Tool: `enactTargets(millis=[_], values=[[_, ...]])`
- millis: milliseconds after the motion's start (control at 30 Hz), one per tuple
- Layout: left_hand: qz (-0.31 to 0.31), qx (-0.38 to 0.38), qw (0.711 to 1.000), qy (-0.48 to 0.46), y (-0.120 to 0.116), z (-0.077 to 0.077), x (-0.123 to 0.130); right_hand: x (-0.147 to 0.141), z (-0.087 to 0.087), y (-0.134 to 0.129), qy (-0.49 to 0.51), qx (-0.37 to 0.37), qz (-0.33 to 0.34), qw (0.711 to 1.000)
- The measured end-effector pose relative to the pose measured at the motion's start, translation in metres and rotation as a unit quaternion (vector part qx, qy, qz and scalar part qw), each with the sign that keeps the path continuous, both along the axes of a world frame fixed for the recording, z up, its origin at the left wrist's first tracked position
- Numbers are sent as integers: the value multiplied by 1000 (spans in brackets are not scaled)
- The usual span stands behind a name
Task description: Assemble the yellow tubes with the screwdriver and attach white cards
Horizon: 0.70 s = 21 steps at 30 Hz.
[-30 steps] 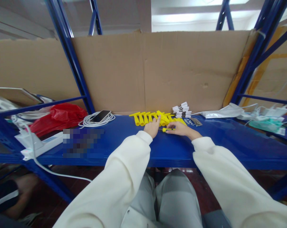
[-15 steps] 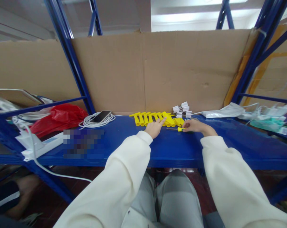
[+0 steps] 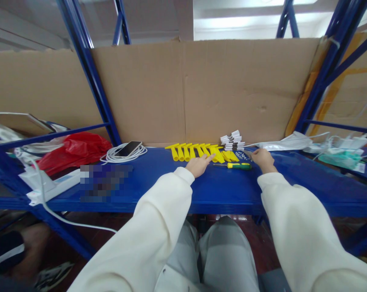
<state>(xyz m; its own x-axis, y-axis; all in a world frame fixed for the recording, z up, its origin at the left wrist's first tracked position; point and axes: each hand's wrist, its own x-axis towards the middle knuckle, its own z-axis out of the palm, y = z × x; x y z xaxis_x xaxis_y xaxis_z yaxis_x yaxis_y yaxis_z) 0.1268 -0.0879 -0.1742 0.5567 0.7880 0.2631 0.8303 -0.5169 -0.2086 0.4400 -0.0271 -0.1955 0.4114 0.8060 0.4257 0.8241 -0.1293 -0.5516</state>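
Observation:
My left hand (image 3: 199,165) lies on the blue shelf top with its index finger stretched out, its tip at the right end of a row of yellow plastic pieces with tube-like ends (image 3: 186,153). Flat yellow pieces (image 3: 230,156) lie just right of that row. In front of them is a screwdriver (image 3: 240,166) with a green and yellow handle, its shaft pointing left. Beyond the handle's right end, my right hand (image 3: 264,160) has its fingers pinched together beside small metal bits (image 3: 240,155). What sits between those fingertips is too small to make out.
White folded pieces (image 3: 233,140) are stacked by the cardboard wall (image 3: 232,89). A phone (image 3: 129,149) rests on a coiled white cable (image 3: 110,155). Leftward are a red plastic bag (image 3: 77,152) and a power strip (image 3: 60,187). Another person's leg (image 3: 31,247) shows at lower left.
My right hand has come off the screwdriver handle and moved right, to the small metal bits. The screwdriver lies free on the shelf. My left hand stays nearly in place.

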Motion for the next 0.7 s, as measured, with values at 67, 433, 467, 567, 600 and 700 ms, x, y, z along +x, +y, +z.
enactTargets(millis=[67, 433, 467, 567, 600, 700], values=[[2, -2, 1000, -1, 0, 0, 0, -3, 2, -5, 29, -46, -61, 997], [-13, -7, 1000, -8, 1, -1, -2, -27, 11, -26, 39, -116, -173, 977], [-14, -7, 1000, -9, 1, -1, -2, -27, 10, -25, 39, -112, -177, 977], [-17, -4, 1000, -8, 2, -1, -2, -25, 7, -19, 33, -94, -183, 978], [-17, -3, 1000, -7, 2, -1, -2, -24, 6, -18, 29, -90, -182, 979], [-16, -4, 1000, -6, 2, -1, -2, -22, 5, -13, 14, -98, -170, 980]])
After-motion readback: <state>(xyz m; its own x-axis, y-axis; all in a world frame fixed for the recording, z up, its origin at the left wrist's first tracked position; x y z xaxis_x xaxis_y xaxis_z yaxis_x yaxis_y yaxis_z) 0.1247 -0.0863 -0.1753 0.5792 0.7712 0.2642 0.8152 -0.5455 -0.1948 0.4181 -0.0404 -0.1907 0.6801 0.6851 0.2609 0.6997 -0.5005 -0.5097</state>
